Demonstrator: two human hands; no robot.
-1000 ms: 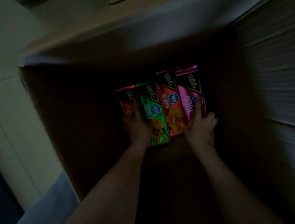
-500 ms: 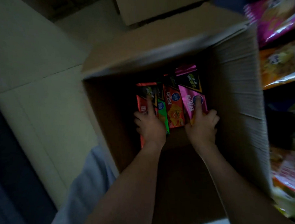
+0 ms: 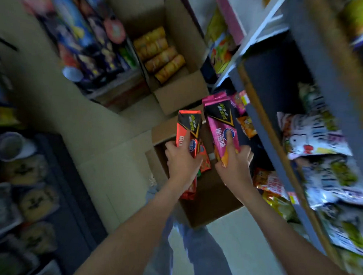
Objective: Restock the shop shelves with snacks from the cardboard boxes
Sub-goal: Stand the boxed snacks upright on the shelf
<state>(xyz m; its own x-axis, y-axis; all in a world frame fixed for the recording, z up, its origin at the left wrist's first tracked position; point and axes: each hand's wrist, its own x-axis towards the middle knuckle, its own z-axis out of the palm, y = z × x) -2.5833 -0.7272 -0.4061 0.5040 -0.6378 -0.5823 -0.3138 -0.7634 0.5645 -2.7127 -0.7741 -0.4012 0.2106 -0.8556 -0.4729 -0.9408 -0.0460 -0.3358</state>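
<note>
My left hand [image 3: 182, 161] grips a stack of red snack packs [image 3: 188, 128], held upright above an open cardboard box [image 3: 211, 203] on the floor. My right hand [image 3: 234, 165] grips pink snack packs [image 3: 220, 126] with the forefinger stretched up their front. Both bundles are lifted clear of the box, side by side, just left of the shop shelves [image 3: 266, 128]. How many packs each hand holds is hard to tell.
A second open box [image 3: 178, 89] with yellow snack rolls stands further back. Shelves on the right carry white and orange snack bags [image 3: 309, 136]. Blurred goods line the left side [image 3: 81, 39]. Pale floor tiles lie between.
Both hands have risen out of the dark box with the packs. The view has swung up and back, so shelves, floor and a second box now show.
</note>
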